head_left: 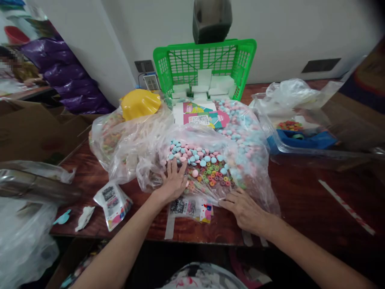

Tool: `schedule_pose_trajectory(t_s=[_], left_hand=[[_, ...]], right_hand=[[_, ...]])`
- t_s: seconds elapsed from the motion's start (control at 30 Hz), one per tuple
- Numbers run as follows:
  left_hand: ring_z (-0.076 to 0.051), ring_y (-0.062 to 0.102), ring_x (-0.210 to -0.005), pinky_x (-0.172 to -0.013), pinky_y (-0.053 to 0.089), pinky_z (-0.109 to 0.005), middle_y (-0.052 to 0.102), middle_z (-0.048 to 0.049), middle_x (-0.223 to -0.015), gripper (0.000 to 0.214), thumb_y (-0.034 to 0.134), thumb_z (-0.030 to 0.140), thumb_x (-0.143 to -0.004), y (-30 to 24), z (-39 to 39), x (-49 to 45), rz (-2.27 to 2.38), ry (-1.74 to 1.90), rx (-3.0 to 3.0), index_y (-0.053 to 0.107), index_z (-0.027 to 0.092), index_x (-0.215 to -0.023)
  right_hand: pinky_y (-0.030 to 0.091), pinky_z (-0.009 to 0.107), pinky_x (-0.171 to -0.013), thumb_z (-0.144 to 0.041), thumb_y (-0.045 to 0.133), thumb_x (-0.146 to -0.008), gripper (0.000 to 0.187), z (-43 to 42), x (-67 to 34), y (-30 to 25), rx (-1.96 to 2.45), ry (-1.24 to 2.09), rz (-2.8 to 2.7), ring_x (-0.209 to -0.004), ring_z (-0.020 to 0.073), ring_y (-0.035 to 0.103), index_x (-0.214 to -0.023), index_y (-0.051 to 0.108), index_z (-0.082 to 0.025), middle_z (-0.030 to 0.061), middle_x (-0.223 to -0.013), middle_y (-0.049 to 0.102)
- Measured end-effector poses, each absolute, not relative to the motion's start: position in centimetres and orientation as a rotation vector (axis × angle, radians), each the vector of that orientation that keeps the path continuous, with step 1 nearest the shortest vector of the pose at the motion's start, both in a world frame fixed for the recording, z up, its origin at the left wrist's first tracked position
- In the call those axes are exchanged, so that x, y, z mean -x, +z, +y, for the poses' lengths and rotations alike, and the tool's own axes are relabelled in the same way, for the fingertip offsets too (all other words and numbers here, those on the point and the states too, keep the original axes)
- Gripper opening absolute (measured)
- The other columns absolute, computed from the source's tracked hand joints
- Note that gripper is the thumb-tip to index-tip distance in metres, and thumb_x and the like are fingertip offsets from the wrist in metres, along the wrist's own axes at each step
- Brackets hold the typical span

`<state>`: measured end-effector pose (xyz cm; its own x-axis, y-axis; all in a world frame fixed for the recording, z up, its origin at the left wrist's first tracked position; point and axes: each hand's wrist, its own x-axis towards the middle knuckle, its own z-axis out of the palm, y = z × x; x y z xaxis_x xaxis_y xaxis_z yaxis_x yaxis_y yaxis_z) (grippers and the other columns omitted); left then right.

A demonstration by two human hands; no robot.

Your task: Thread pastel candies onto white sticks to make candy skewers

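- Broadly, the tabletop [303, 196] carries a big clear bag [260, 180], spread in front of both hands.
- The right hand [245, 210] has bent fingers at the bag's near edge; whether they pinch plastic, I cannot tell.
- The left hand [174, 182] has fingers spread apart, gripping nothing visible.
- Pink-and-blue candies [195, 154] form a left-to-right band by the left fingertips, the nearer hand.
- Ring pieces [215, 176] lie between both hands.

The bulk candy bag [252, 140], printed pouches [113, 206], green crate [177, 47] and cardboard box [30, 134] suggest a packing workshop.
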<state>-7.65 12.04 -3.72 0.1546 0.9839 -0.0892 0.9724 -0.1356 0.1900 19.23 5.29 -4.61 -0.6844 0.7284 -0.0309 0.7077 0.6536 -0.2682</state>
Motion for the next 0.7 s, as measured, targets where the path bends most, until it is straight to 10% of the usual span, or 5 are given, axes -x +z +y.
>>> schedule_pose_trajectory(t_s=[0.37, 0.7], left_hand=[[-0.034, 0.044, -0.115, -0.096, 0.035, -0.055, 0.051, -0.0141, -0.124, 0.039, 0.05, 0.047, -0.088, -0.3, 8.9, 7.9, 1.631, 0.309, -2.573, 0.063, 0.028, -0.119], [-0.02, 0.057, -0.08, -0.076, 0.041, -0.034, 0.065, -0.005, -0.08, 0.029, 0.046, 0.024, -0.089, -1.8, 9.7, 8.7, 1.366, 0.189, -2.439, 0.073, 0.023, -0.078]], right_hand=[[0.034, 0.038, -0.09, -0.005, 0.049, -0.077, 0.04, 3.0, -20.0, -3.2, 1.272, 0.592, -2.744, -0.092, 0.0203, 0.054, -0.108, 0.066, -0.024, 0.0051, -0.096, 0.063], [0.031, 0.042, -0.104, 0.003, 0.046, -0.074, 0.062, 0.6, -19.5, -3.1, 1.221, 0.627, -2.757, -0.105, 0.0193, 0.055, -0.125, 0.058, -0.029, 0.0045, -0.108, 0.062]])
